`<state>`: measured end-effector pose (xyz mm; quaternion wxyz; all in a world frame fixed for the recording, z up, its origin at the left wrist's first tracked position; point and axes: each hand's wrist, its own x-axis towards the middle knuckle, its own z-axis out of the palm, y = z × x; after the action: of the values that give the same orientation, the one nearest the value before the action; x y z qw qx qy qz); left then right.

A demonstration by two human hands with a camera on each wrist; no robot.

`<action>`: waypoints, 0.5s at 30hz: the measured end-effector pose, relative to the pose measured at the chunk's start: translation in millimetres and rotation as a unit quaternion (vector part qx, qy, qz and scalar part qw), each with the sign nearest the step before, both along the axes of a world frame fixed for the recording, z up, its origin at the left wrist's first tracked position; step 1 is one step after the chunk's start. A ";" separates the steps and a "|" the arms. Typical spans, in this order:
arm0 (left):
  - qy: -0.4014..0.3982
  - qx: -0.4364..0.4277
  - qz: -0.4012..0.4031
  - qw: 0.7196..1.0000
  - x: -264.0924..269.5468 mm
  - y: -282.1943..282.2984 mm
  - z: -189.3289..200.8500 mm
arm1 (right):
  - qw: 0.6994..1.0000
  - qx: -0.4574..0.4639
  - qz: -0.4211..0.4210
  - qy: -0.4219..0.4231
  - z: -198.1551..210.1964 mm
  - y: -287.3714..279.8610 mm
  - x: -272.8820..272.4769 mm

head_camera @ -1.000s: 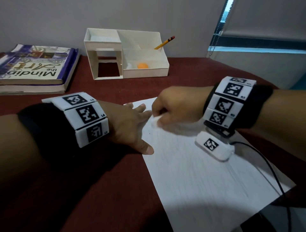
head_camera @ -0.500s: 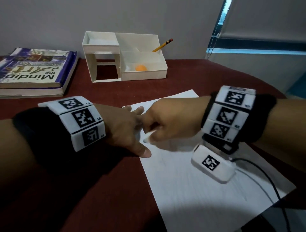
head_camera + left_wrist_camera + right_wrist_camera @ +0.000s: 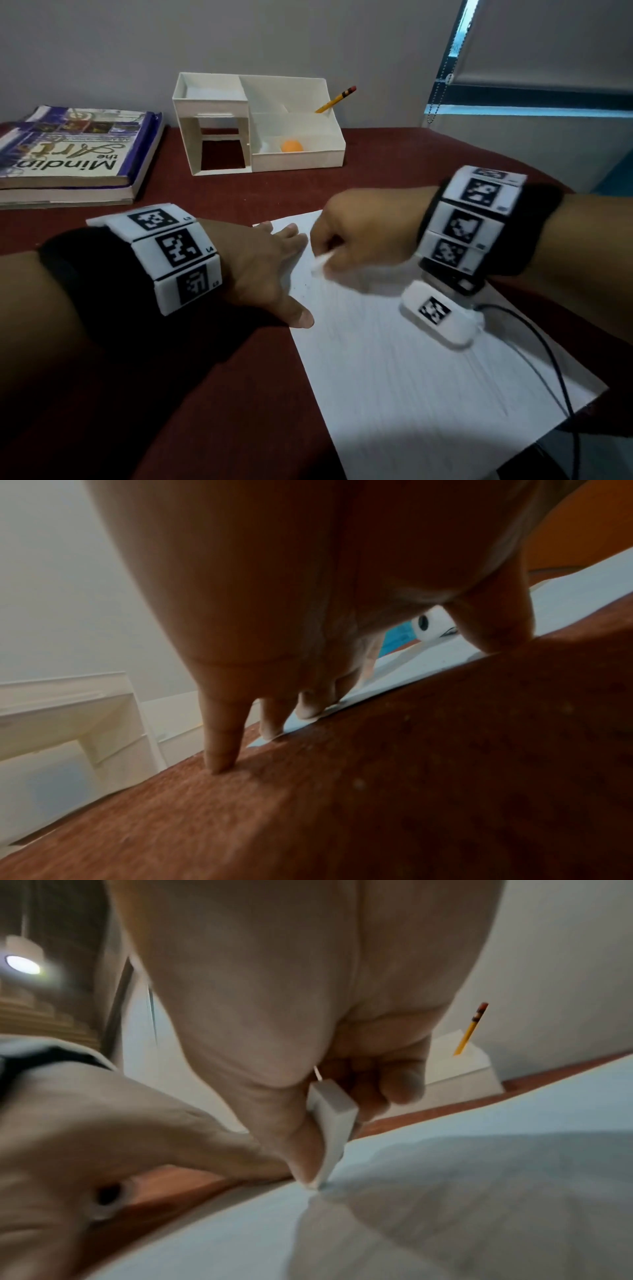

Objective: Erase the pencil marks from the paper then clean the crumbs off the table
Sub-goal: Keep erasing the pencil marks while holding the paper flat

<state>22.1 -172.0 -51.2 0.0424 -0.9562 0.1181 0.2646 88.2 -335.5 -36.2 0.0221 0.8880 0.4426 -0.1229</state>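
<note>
A white sheet of paper (image 3: 411, 370) lies on the dark red table (image 3: 205, 394), with faint pencil lines across it and tiny dark crumbs near its left edge. My right hand (image 3: 363, 236) pinches a white eraser (image 3: 322, 263) between thumb and fingers; its lower tip touches the paper (image 3: 445, 1204) near the top left corner. The eraser (image 3: 334, 1123) stands almost upright in the right wrist view. My left hand (image 3: 270, 270) lies flat with spread straight fingers on the paper's left edge, thumb on the cloth. Fingertips (image 3: 308, 710) press on the paper's rim (image 3: 411, 669).
A white cardboard organiser (image 3: 260, 126) stands at the back, holding an orange ball (image 3: 292, 146) and a yellow pencil (image 3: 335, 99). Stacked books (image 3: 75, 154) lie back left. A black cable (image 3: 548, 359) crosses the paper's right side. A window blind hangs at the right.
My right hand with the eraser has slid left and back right over the top left part of the paper in a rubbing stroke. The left hand has stayed pressed on the paper's edge.
</note>
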 end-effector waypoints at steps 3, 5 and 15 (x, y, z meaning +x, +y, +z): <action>-0.001 -0.010 0.001 1.000 1.1 -2.9 0.4 | 0.998 -0.010 -0.005 0.057 3.2 -2.4 -4.3; -0.013 0.011 0.006 1.000 1.5 -11.5 0.3 | 0.999 0.013 -0.038 0.011 3.1 -4.0 6.1; -0.020 0.055 -0.004 0.998 7.8 -15.7 -7.3 | 0.995 0.001 -0.056 -0.079 1.9 -1.7 17.5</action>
<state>29.9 -187.7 -58.5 0.0980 -0.9570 0.1069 0.2512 105.7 -337.2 -34.3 0.0491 0.9181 0.3896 -0.0532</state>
